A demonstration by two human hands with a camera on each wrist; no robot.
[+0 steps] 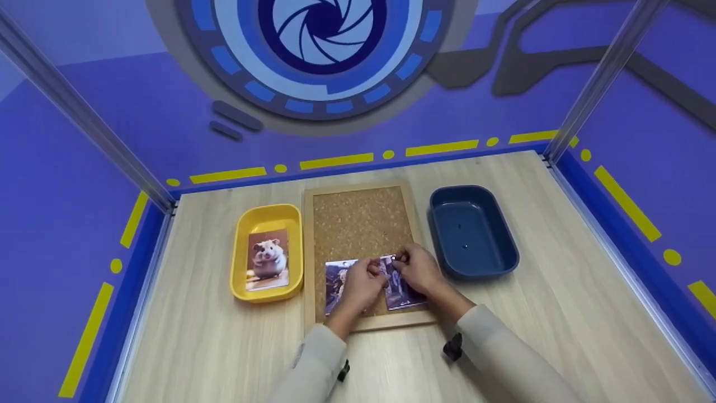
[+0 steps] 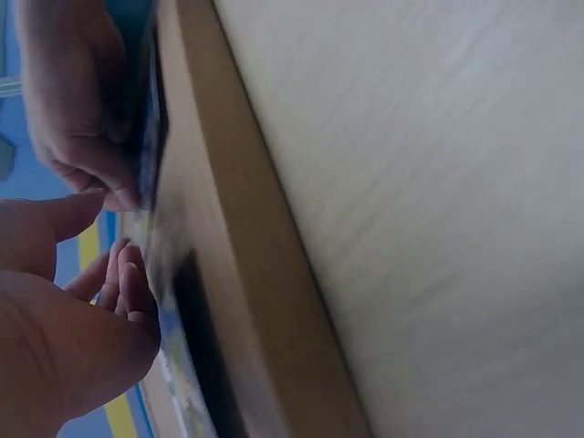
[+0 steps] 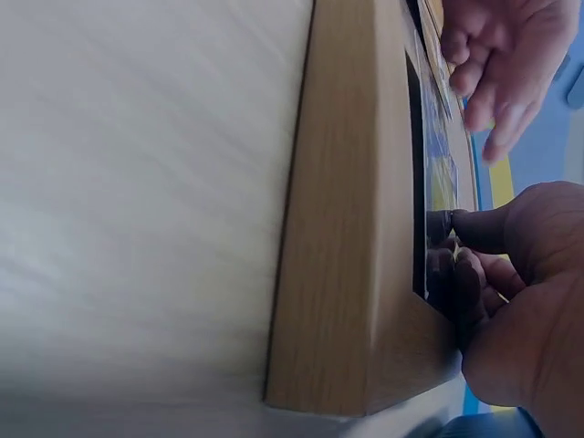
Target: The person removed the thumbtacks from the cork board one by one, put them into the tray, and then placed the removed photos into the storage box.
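Note:
A framed corkboard (image 1: 363, 224) lies on the table with two glossy photos low on it. The left photo (image 1: 334, 280) is partly covered by my left hand (image 1: 363, 284). That hand hovers between the photos, its thumb apart from its loosely curled fingers (image 2: 132, 287), with nothing seen between them. At the top of the right photo (image 1: 398, 291), my right hand (image 1: 419, 270) pinches what looks like a small pushpin (image 1: 394, 257) against the board; the fingertips mostly hide it. In the right wrist view, its thumb and fingers meet close at the glossy surface.
To the left of the board stands a yellow tray (image 1: 239, 274) holding a hamster photo (image 1: 268, 260). A dark blue tray (image 1: 475, 238) with a few tiny items inside stands to the right. Blue panels (image 1: 358, 129) with metal posts border the wooden table (image 1: 207, 336).

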